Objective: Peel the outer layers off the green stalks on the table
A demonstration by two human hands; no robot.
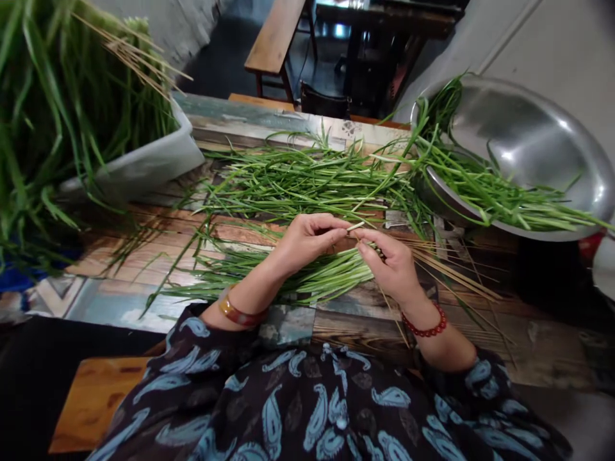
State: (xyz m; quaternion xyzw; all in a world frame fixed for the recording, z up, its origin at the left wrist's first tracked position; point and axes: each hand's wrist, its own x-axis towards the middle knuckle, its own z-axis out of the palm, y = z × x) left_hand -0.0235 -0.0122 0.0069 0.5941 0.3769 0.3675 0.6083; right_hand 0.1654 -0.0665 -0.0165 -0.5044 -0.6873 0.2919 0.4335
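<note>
At frame center, we position the left hand (312, 238) with its forearm angled up from lower left, thumb and index finger pinched at a pale stem end (356, 226). We bring the right hand (391, 264) in from lower right, fingertips pinched just beside the left's, at the skewer (394, 317) that slants down below it. The chive bundle (331, 276) lies on the worktop (283, 323), directly below and between both hands.
</note>
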